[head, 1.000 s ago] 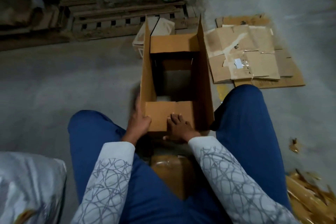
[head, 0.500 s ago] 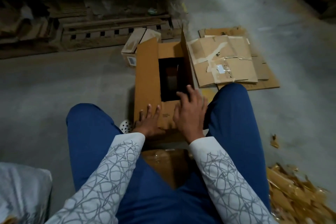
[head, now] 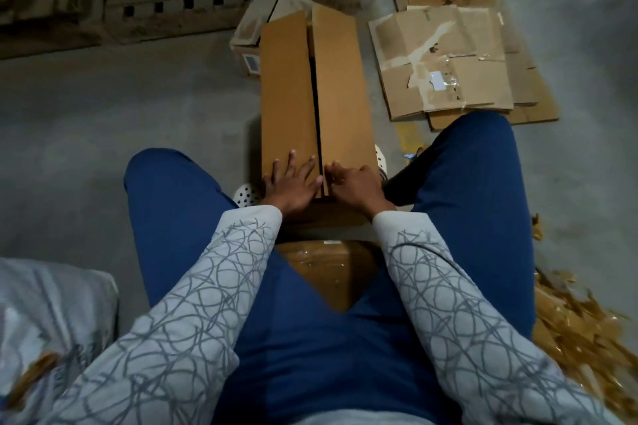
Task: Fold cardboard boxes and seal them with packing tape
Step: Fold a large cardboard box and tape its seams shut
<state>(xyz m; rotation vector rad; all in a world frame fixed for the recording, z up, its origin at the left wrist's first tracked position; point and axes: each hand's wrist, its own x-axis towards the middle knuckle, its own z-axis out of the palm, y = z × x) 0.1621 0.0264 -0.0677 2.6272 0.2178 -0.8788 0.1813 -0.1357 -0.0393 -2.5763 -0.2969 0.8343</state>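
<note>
Tall brown cardboard box (head: 316,93) on grey concrete floor (head: 138,114), long flaps newly closed from open; left hand (head: 293,179), right hand (head: 355,183) pressed flat, fingers spread; untaped.

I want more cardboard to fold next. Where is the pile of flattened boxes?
In the head view the flattened boxes lie on the floor at upper right, just right of the box being closed, beyond the person's right knee.

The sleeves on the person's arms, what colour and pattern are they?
Light grey sleeves with darker grey scribbled looping lines, seen best in the head view.
</note>
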